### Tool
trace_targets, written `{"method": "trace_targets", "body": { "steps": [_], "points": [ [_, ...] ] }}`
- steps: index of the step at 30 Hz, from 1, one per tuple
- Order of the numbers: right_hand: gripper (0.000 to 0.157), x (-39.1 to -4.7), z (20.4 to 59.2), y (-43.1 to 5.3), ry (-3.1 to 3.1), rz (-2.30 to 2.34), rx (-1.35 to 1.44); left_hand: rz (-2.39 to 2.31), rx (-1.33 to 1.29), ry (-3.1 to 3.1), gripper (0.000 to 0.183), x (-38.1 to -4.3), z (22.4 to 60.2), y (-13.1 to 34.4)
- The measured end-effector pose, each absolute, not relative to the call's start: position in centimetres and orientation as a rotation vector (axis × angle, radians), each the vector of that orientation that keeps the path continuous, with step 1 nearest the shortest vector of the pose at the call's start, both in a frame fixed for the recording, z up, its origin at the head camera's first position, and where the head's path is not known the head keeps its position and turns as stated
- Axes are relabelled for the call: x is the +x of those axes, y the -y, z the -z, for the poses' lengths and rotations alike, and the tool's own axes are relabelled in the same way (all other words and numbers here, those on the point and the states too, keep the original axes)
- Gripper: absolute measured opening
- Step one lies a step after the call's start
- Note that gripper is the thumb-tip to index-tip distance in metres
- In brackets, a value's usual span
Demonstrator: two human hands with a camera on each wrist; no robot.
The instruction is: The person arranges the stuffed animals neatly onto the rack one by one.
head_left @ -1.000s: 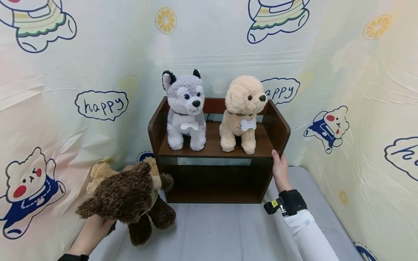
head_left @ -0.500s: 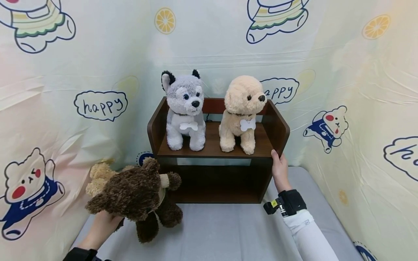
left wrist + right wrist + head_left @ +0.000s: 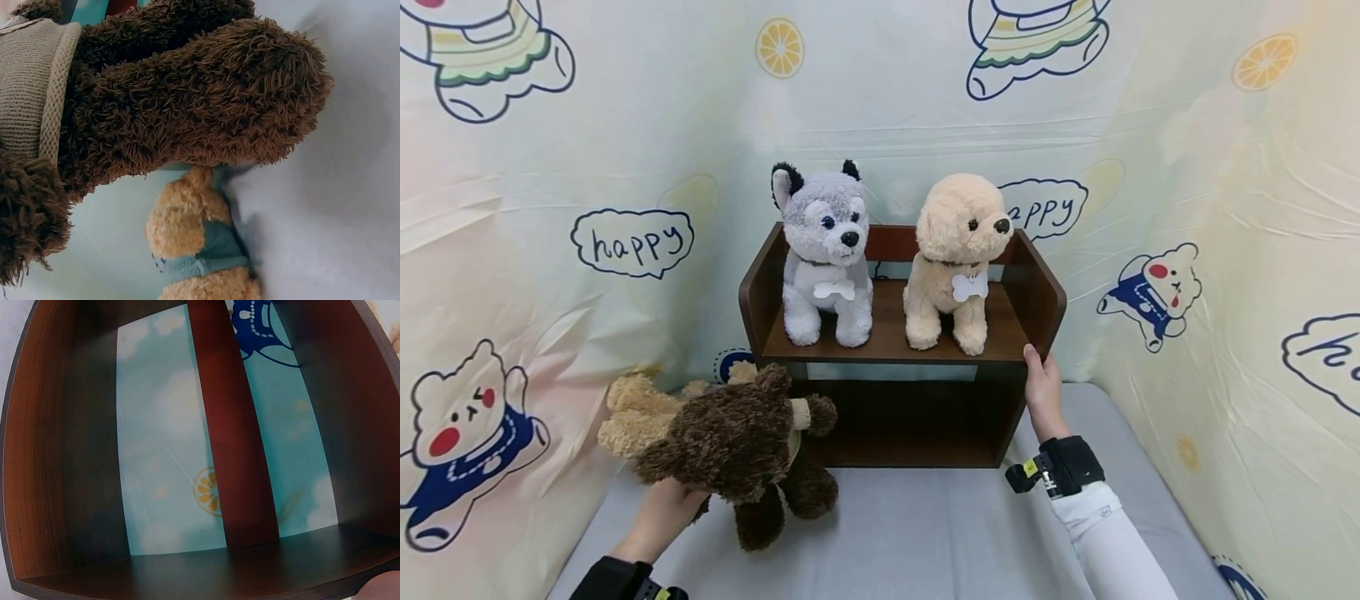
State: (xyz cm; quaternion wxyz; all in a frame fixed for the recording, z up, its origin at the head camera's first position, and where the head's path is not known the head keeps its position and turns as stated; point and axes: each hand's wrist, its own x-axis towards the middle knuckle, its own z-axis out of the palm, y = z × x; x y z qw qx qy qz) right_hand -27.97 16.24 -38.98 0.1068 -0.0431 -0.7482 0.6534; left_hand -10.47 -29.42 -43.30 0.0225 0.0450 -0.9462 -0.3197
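In the head view my left hand (image 3: 662,518) grips a dark brown teddy bear (image 3: 733,433) from below and holds it tilted sideways, in front of the lower left part of a brown wooden shelf (image 3: 895,356). The left wrist view shows the shaggy brown legs and beige knitted sweater (image 3: 28,87) of this bear; the fingers are hidden there. My right hand (image 3: 1045,392) holds the right side panel of the shelf, thumb at its front edge. Through the right wrist view I see the inside of the lower compartment (image 3: 75,456), its back rail (image 3: 234,437) and a bit of skin at the corner.
A grey husky plush (image 3: 827,250) and a cream puppy plush (image 3: 955,258) sit on the upper board. Behind the brown bear is a tan teddy bear (image 3: 632,412), wearing a blue-green top (image 3: 215,250). A printed cloth backdrop (image 3: 880,100) surrounds the grey surface (image 3: 895,533).
My left hand has carried the brown teddy bear to the right, partly across the lower compartment's front. More of the tan bear shows now. My right hand and the shelf stay put.
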Motion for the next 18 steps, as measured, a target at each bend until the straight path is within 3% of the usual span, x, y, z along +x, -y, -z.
{"method": "trace_targets", "body": {
  "steps": [9, 18],
  "points": [
    [0.055, -28.0, 39.0, -16.2, 2.214, -1.925, -0.132, 1.111, 0.125, 2.937, 0.006, -11.1, 44.0, 28.2],
    [0.055, -27.9, 39.1, -16.2, 2.219, -1.929, -0.137, 0.967, -0.078, 2.776, 0.009, -11.9, 44.6, 27.0]
  ]
}}
